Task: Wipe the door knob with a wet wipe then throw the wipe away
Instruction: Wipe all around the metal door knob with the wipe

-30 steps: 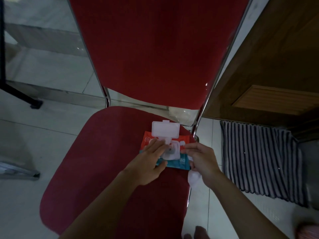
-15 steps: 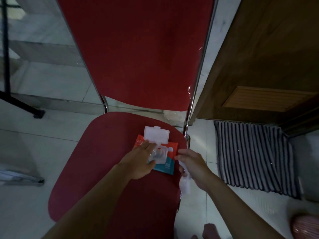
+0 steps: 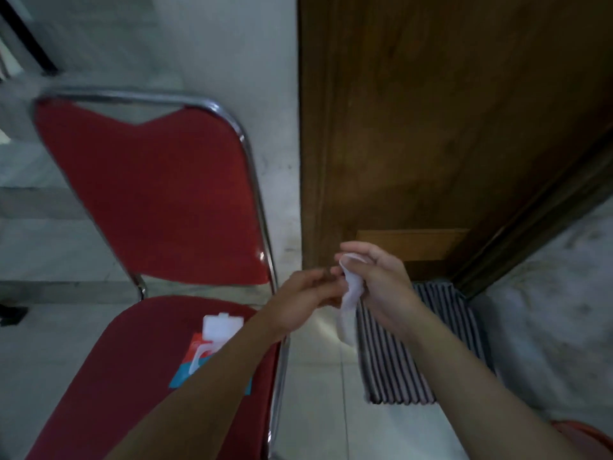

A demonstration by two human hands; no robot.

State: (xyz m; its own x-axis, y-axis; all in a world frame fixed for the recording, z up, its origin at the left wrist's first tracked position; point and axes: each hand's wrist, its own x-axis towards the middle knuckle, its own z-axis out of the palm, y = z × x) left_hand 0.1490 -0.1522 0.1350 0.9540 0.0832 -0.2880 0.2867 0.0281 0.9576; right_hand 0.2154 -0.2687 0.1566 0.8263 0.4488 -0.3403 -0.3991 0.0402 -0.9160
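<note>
Two hands meet over the gap between chair and door: the right hand has its fingers curled round the top of the wet wipe, and the left hand brings its fingertips against the same wipe from the other side, seemingly pinching its edge, though blur leaves that contact uncertain. The wipe hangs limp and bunched below the right fingers, its tail dangling free. Judged from this, the step in hand is readying the wipe, probably opening it out, with the knob not yet wiped. The next move calls for spreading the sheet over the fingers and raising it to the knob.

Below and left of the left fingers, partly covered by the left forearm, the wipe packet lies on the seat of the red chair with its white flip lid standing open. Below the right fingers lies a striped mat. Beyond both hands stands the wooden door. No door knob shows anywhere; it is presumably above the frame. No bin is identifiable either; a reddish rim at the bottom right corner is cut off
</note>
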